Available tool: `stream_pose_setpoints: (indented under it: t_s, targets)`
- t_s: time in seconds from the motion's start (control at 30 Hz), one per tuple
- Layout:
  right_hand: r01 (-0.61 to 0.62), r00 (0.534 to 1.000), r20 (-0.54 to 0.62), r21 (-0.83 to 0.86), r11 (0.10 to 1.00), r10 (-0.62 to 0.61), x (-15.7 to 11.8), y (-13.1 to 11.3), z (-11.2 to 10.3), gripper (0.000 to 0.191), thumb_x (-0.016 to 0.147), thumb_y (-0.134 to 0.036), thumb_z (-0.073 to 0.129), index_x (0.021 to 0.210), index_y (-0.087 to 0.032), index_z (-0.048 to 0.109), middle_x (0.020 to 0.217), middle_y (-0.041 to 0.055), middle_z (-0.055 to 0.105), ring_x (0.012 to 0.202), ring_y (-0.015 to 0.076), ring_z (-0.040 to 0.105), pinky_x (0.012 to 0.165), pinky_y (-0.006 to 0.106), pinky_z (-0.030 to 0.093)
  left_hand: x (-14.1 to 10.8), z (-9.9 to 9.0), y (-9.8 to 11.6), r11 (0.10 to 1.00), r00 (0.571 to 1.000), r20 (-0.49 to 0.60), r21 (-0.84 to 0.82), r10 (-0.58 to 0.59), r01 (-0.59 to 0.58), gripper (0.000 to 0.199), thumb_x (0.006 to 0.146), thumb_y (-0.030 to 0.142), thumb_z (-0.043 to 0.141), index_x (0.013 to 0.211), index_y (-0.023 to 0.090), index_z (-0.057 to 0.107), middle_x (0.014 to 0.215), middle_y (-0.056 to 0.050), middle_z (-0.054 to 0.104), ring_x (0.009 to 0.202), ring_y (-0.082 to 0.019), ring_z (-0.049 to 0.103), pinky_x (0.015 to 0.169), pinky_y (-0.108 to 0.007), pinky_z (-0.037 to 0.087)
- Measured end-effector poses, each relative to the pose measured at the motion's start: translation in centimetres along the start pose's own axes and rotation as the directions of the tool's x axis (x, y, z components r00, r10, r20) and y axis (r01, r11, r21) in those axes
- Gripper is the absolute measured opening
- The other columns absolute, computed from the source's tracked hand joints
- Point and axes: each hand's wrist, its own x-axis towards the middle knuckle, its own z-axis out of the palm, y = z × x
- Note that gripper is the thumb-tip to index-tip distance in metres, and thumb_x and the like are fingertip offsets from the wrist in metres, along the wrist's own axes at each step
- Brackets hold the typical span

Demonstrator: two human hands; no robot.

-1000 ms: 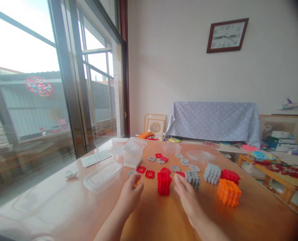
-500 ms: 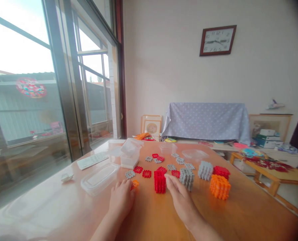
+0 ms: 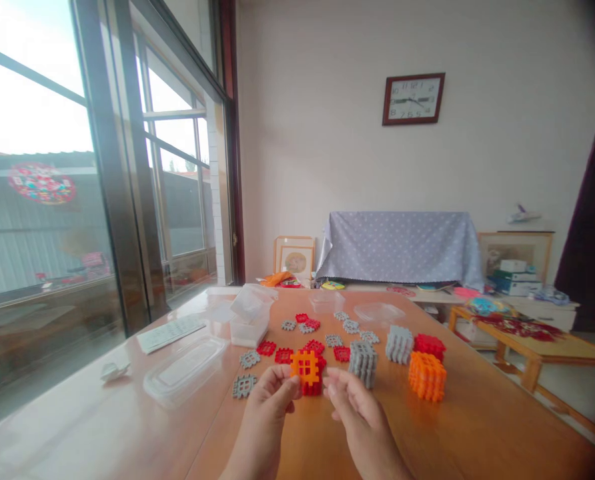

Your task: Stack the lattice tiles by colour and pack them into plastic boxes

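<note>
Behind the tabletop, a clock is hung on the wall. An orange piece is pinched at its left edge by the narrow left grip; the right grip is curled just beside its right edge, contact unclear. The squarish piece is held upright before the red stack, face toward the camera. Half a second earlier, it was seen left of the stack.
</note>
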Motion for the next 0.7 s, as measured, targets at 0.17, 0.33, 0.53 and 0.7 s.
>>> stream_pose_setpoints:
  t_s: [0.17,0.33,0.53,0.7]
  targets:
    - [-0.030,0.999,-0.023,0.040,0.999,0.031,-0.2,0.7,-1.1,0.055,0.084,-0.067,0.065,0.115,-0.021,0.070,0.107,0.0101,0.075,0.095,0.0272,0.068,0.067,0.030,0.051,-1.0,3.0,-2.7,0.965,0.982,0.122,-0.203,-0.146,0.169,0.032,0.073,0.038,0.083,0.084,0.017,0.061,0.074,0.000,0.064,0.066,-0.010,0.050,0.064,-0.022,0.037]
    - [-0.012,0.998,-0.062,0.047,0.999,0.014,0.0,1.2,-3.2,0.044,0.086,-0.059,0.066,0.104,-0.019,0.071,0.082,0.0035,0.071,0.073,0.0182,0.061,0.060,0.026,0.045,-1.0,4.6,-3.8,0.964,0.967,0.189,-0.174,-0.170,0.203,0.031,0.076,0.038,0.081,0.083,0.017,0.060,0.077,-0.001,0.064,0.069,-0.010,0.052,0.063,-0.021,0.037]
    - [-0.046,0.999,-0.002,-0.108,0.993,0.046,0.3,0.6,-6.2,0.037,0.089,-0.047,0.063,0.110,-0.020,0.076,0.080,0.0015,0.071,0.072,0.0179,0.060,0.067,0.028,0.047,-1.0,5.6,-3.3,0.984,0.971,0.161,0.023,-0.178,0.176,0.039,0.080,0.051,0.077,0.094,0.016,0.069,0.074,0.001,0.059,0.064,-0.009,0.047,0.055,-0.020,0.031]
    - [0.107,0.994,0.005,-0.296,0.949,-0.110,0.7,0.8,-8.0,0.034,0.093,-0.041,0.057,0.113,-0.020,0.074,0.103,0.0069,0.073,0.097,0.0246,0.067,0.088,0.036,0.054,-0.3,6.7,-4.8,0.968,0.927,0.286,0.015,-0.244,0.251,0.037,0.076,0.047,0.081,0.083,0.016,0.064,0.060,0.003,0.057,0.053,-0.008,0.044,0.051,-0.019,0.029]
